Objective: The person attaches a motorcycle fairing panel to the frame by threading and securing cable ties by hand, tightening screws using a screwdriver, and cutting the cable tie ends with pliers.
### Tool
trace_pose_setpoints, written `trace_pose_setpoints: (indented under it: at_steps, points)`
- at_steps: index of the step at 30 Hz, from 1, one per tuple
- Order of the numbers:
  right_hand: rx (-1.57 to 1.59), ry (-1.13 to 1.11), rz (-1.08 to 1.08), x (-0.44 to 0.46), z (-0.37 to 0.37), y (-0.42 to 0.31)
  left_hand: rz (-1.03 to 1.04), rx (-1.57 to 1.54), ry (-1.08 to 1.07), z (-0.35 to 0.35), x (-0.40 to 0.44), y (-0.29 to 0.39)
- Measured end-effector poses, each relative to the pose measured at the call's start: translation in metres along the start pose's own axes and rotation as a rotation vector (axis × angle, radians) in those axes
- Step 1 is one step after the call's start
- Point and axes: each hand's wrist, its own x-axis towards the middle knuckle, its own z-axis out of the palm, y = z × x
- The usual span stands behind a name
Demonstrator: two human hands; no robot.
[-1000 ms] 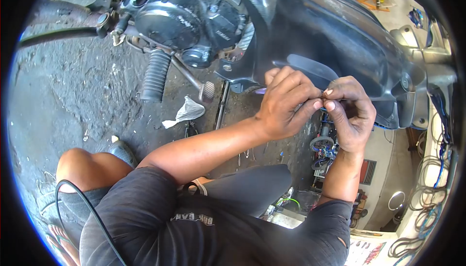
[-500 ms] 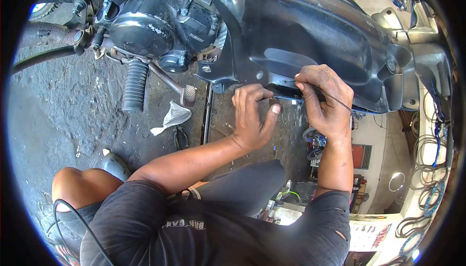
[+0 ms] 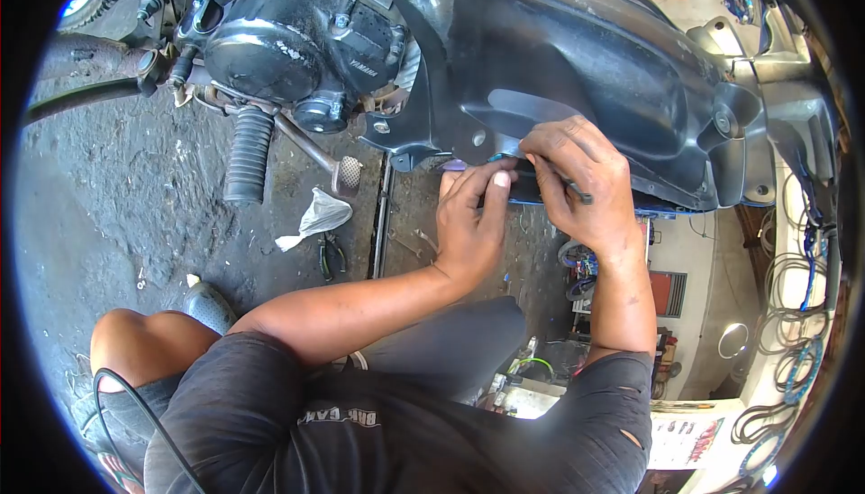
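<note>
My left hand [image 3: 473, 224] is at the lower edge of the black body panel [image 3: 568, 71], its thumb and fingertips pressed together on something too small to make out. Just to its right, my right hand [image 3: 581, 179] is closed in a pinch at the same edge. A short dark end of a thin wire or rod [image 3: 586, 199] shows beside the right palm; the rest is hidden by the fingers. A small blue bit [image 3: 496, 158] is visible above the left fingertips.
The engine [image 3: 270, 53], rubber footrest [image 3: 246, 156] and metal pedal [image 3: 346, 176] are at the left. On the dark floor [image 3: 144, 224] lie a whitish cloth or bag [image 3: 320, 215] and pliers [image 3: 332, 258]. Coiled cables [image 3: 793, 287] hang at the right.
From being together a second ago, my hands parted, the left opening. Now the left has closed at the panel edge, and the right has shifted slightly left and down, its thin wire mostly hidden.
</note>
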Motion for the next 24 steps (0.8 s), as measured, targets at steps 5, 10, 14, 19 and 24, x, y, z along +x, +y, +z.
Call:
trace_pose_setpoints:
  at_steps: [5,10,14,19,24]
  points:
    - [-0.047,-0.092,0.003,0.005,-0.003,-0.001,-0.273,-0.236,-0.011,0.010,0.008,-0.004]
    - [-0.007,-0.061,0.027,0.004,-0.004,0.003,-0.348,-0.518,0.013,0.011,0.013,0.007]
    - [-0.034,-0.057,0.060,0.003,-0.007,0.000,-0.390,-0.537,0.021,0.011,0.014,0.014]
    - [0.043,-0.060,0.067,0.005,-0.009,0.003,-0.346,-0.446,0.033,0.009,0.017,0.018]
    - [0.014,-0.076,0.098,0.002,-0.002,0.009,-0.334,-0.430,0.041,0.012,0.017,0.015]
